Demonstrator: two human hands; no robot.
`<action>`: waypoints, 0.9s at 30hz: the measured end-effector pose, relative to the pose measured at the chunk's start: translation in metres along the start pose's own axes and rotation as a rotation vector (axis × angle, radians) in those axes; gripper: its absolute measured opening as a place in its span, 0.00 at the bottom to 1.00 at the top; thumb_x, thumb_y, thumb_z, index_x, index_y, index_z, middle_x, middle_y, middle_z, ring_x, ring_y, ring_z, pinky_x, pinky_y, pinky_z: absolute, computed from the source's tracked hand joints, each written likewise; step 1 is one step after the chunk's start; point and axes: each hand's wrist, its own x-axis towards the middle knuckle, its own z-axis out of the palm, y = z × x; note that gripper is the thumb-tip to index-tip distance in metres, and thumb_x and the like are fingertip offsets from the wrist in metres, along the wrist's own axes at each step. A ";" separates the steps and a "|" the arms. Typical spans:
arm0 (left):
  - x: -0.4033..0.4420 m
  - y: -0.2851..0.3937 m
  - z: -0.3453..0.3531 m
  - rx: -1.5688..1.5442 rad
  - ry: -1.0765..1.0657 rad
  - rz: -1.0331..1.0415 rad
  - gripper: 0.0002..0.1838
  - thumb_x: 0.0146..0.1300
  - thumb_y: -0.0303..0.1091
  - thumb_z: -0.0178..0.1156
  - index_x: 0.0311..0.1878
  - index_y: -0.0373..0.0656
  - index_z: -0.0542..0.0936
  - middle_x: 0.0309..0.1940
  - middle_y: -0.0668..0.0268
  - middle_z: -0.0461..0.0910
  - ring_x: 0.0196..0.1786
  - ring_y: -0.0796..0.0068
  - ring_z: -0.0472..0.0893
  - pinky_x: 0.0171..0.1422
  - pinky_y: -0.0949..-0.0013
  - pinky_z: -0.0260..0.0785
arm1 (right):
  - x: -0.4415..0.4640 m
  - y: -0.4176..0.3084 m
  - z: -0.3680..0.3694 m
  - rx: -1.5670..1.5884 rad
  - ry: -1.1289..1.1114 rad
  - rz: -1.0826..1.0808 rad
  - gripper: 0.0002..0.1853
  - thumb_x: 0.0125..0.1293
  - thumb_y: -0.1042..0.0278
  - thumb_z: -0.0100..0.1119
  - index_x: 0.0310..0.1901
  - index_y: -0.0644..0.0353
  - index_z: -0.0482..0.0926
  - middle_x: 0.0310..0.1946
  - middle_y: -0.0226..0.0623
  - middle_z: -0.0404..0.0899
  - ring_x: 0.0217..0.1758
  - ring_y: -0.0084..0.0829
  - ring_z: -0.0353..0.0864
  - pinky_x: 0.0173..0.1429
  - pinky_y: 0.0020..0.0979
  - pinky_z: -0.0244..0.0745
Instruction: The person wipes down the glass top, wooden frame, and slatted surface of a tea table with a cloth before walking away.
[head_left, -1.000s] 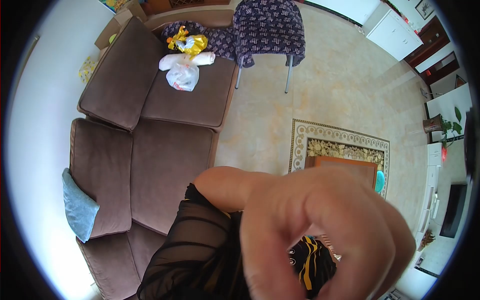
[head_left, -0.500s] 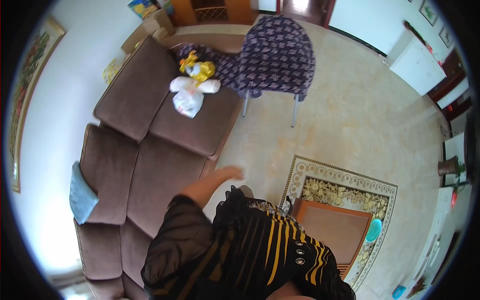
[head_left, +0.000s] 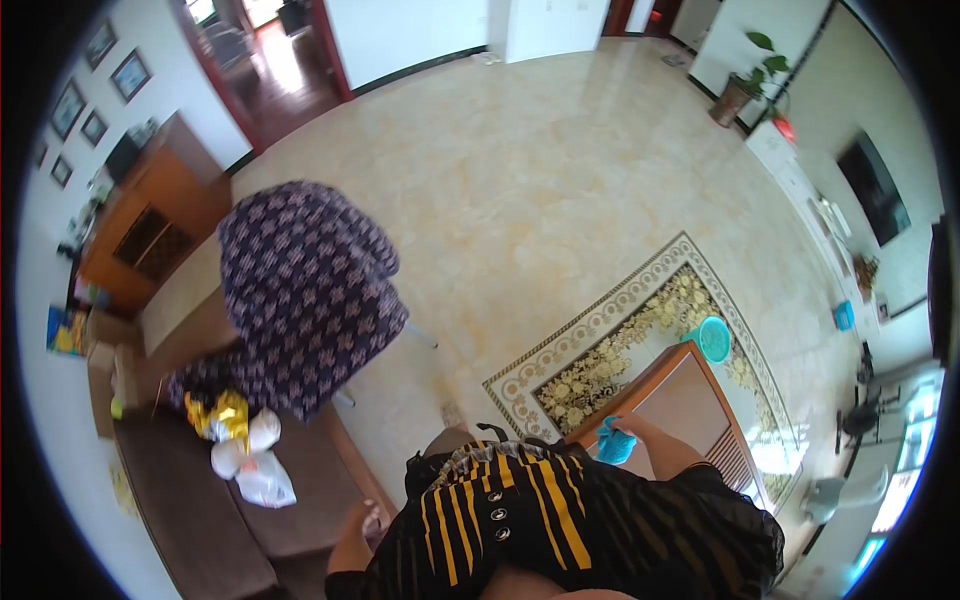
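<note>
My right hand (head_left: pixel 632 428) is closed around a crumpled blue cloth (head_left: pixel 613 445), held above the brown wooden coffee table (head_left: pixel 680 400). My left hand (head_left: pixel 366 522) hangs low beside the brown sofa (head_left: pixel 190 500), its fingers loosely apart and nothing visible in it. On the sofa seat, in front of that hand, lie a clear white plastic bag (head_left: pixel 266 482), a white roll-shaped bundle (head_left: pixel 264 430) and a yellow packet (head_left: pixel 228 418). Just beyond them stands a chair draped in a dark patterned cloth (head_left: pixel 305 280).
A turquoise bin (head_left: pixel 710 341) stands on the patterned rug (head_left: pixel 560 385) at the table's far end. Tiled floor (head_left: pixel 500 180) stretches ahead. A wooden cabinet (head_left: pixel 160 230) is at the left, and a low white TV cabinet (head_left: pixel 800 185) runs along the right wall.
My view has swung to the right, so the sofa and draped chair sit further left. My right hand with the blue cloth has come into view; my left hand is lower in the frame.
</note>
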 end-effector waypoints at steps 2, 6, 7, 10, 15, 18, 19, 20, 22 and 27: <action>0.042 0.092 0.000 0.015 -0.152 0.080 0.13 0.63 0.35 0.58 0.48 0.42 0.77 0.30 0.69 0.77 0.34 0.78 0.75 0.35 0.77 0.68 | -0.009 -0.018 -0.002 -0.009 -0.068 0.022 0.18 0.48 0.61 0.62 0.41 0.61 0.83 0.36 0.40 0.82 0.40 0.34 0.80 0.47 0.37 0.74; 0.115 0.338 0.051 0.633 -0.434 0.250 0.09 0.65 0.39 0.54 0.44 0.47 0.77 0.29 0.72 0.76 0.30 0.79 0.74 0.34 0.75 0.68 | -0.020 -0.031 0.006 0.072 -0.003 0.142 0.22 0.47 0.59 0.63 0.44 0.60 0.82 0.39 0.42 0.83 0.42 0.36 0.81 0.48 0.38 0.75; 0.110 0.395 0.082 0.768 -0.478 0.314 0.09 0.65 0.40 0.54 0.42 0.47 0.77 0.29 0.73 0.76 0.30 0.80 0.73 0.34 0.74 0.67 | -0.024 -0.031 0.005 0.026 -0.041 0.133 0.23 0.46 0.57 0.64 0.45 0.60 0.82 0.39 0.42 0.83 0.43 0.37 0.81 0.48 0.39 0.75; 0.079 0.517 0.192 0.773 -0.411 0.592 0.14 0.64 0.42 0.55 0.46 0.43 0.79 0.33 0.69 0.79 0.34 0.76 0.77 0.38 0.69 0.70 | -0.022 -0.010 0.015 -0.003 -0.044 0.149 0.26 0.44 0.50 0.64 0.42 0.60 0.83 0.38 0.46 0.83 0.42 0.41 0.81 0.48 0.41 0.75; 0.109 0.595 0.341 0.674 -0.402 0.944 0.20 0.62 0.43 0.57 0.52 0.38 0.78 0.42 0.59 0.82 0.43 0.67 0.80 0.47 0.66 0.70 | 0.023 -0.019 -0.058 -0.060 -0.033 0.200 0.24 0.44 0.51 0.64 0.39 0.60 0.84 0.36 0.47 0.83 0.41 0.44 0.83 0.47 0.42 0.76; 0.118 0.604 0.391 0.642 -0.489 0.896 0.17 0.63 0.43 0.56 0.46 0.39 0.79 0.37 0.61 0.82 0.40 0.68 0.79 0.44 0.66 0.69 | 0.088 -0.026 -0.152 -0.229 -0.063 0.179 0.24 0.44 0.49 0.64 0.38 0.61 0.84 0.35 0.49 0.83 0.41 0.46 0.82 0.48 0.43 0.76; 0.121 0.598 0.392 0.657 -0.517 0.792 0.16 0.63 0.43 0.54 0.40 0.39 0.80 0.30 0.65 0.81 0.34 0.71 0.78 0.38 0.67 0.68 | 0.099 -0.019 -0.160 -0.274 -0.103 0.182 0.25 0.44 0.49 0.64 0.38 0.61 0.84 0.35 0.49 0.83 0.41 0.46 0.82 0.48 0.44 0.75; 0.133 0.591 0.392 0.831 -0.472 0.755 0.16 0.62 0.44 0.54 0.41 0.40 0.81 0.31 0.63 0.81 0.35 0.67 0.79 0.41 0.66 0.69 | 0.115 -0.015 -0.175 -0.324 -0.135 0.179 0.25 0.44 0.48 0.64 0.38 0.61 0.84 0.35 0.50 0.83 0.41 0.47 0.82 0.48 0.44 0.75; 0.229 0.535 0.372 0.995 -0.423 0.717 0.17 0.62 0.45 0.54 0.41 0.40 0.81 0.32 0.61 0.82 0.36 0.64 0.79 0.43 0.65 0.70 | 0.132 -0.038 -0.258 -0.024 0.243 0.200 0.26 0.45 0.47 0.62 0.36 0.64 0.83 0.35 0.51 0.82 0.40 0.47 0.83 0.47 0.42 0.76; 0.229 0.529 0.369 0.866 -0.622 0.393 0.13 0.58 0.43 0.55 0.29 0.43 0.77 0.24 0.65 0.78 0.30 0.71 0.80 0.32 0.66 0.70 | 0.190 -0.154 -0.420 0.154 0.405 0.173 0.28 0.50 0.49 0.58 0.46 0.65 0.78 0.36 0.54 0.81 0.40 0.46 0.81 0.44 0.40 0.75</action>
